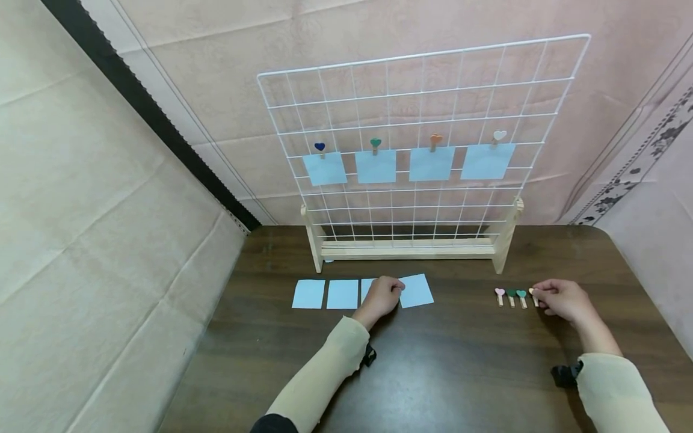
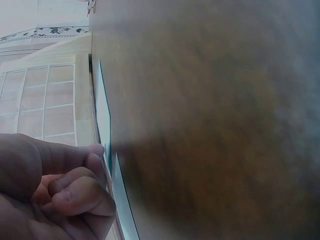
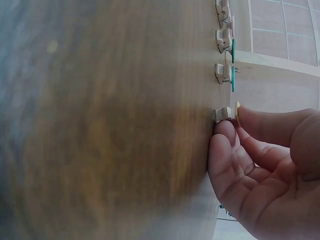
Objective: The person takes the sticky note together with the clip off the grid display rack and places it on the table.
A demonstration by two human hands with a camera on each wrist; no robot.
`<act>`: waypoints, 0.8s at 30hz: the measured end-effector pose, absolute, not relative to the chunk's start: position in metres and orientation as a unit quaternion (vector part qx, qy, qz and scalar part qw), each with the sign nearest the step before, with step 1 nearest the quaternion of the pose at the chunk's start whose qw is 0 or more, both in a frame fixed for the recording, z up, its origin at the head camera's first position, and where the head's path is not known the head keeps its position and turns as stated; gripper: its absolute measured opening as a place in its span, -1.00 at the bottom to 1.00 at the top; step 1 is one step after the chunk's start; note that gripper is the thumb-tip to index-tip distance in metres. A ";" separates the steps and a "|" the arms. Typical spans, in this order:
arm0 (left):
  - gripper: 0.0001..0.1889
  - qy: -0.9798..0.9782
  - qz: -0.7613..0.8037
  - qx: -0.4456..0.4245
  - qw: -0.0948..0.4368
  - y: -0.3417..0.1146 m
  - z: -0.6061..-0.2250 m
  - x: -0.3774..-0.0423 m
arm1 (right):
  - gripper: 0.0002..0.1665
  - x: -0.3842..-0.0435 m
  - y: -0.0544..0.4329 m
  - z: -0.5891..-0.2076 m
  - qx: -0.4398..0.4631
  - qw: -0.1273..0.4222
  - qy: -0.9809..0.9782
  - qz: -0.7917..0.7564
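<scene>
My left hand [image 1: 381, 296] pinches the left edge of a blue paper square [image 1: 417, 291], which lies turned slightly at the right end of a row on the table. Beneath that hand, another blue square [image 1: 366, 287] is partly hidden. In the left wrist view, thumb and fingertips meet at the edge of the pinched square [image 2: 103, 110]. Over at the right, my right hand [image 1: 563, 299] holds a small wooden clothespin with a pale yellow heart [image 3: 225, 114] between thumb and fingers. Beside it stand in line clothespins with a teal heart [image 1: 521, 294], a dark green heart [image 1: 511, 293] and a pink heart [image 1: 499, 293].
Behind the row stands a white wire grid [image 1: 411, 210] in a pale wooden base [image 1: 406, 251]. Several blue squares hang across it, each under a heart clothespin, such as the orange one [image 1: 435, 139]. Two more blue squares lie left of my left hand, one at the far end [image 1: 308, 294].
</scene>
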State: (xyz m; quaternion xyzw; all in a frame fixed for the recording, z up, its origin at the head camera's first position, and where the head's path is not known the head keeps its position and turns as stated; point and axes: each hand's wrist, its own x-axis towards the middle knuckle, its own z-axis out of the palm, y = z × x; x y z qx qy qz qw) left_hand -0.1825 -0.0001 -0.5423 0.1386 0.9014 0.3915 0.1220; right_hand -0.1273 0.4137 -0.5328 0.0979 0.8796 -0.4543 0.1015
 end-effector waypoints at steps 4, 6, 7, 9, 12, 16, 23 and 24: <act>-0.72 0.906 0.382 0.145 0.114 0.000 -0.542 -0.182 | -0.60 -0.128 0.414 -0.533 0.097 0.103 0.882 -0.449; -0.79 0.908 0.374 0.152 0.112 0.001 -0.542 -0.183 | -0.59 -0.128 0.414 -0.533 0.097 0.105 0.882 -0.449; -0.78 0.910 0.368 0.159 0.108 0.001 -0.542 -0.183 | -0.59 -0.128 0.415 -0.533 0.097 0.106 0.882 -0.449; -0.62 0.911 0.358 0.173 0.103 0.001 -0.542 -0.184 | -0.59 -0.127 0.415 -0.534 0.098 0.107 0.880 -0.453; -0.43 0.915 0.342 0.191 0.097 0.001 -0.541 -0.185 | -0.58 -0.128 0.414 -0.534 0.096 0.106 0.879 -0.455; -0.58 0.920 0.326 0.191 0.100 0.001 -0.540 -0.183 | -0.59 -0.127 0.414 -0.536 0.096 0.105 0.879 -0.455; -0.80 0.928 0.313 0.170 0.108 0.001 -0.540 -0.183 | -0.59 -0.127 0.416 -0.536 0.089 0.106 0.882 -0.450; -0.80 0.927 0.315 0.173 0.110 0.001 -0.540 -0.183 | -0.58 -0.127 0.416 -0.536 0.088 0.107 0.882 -0.450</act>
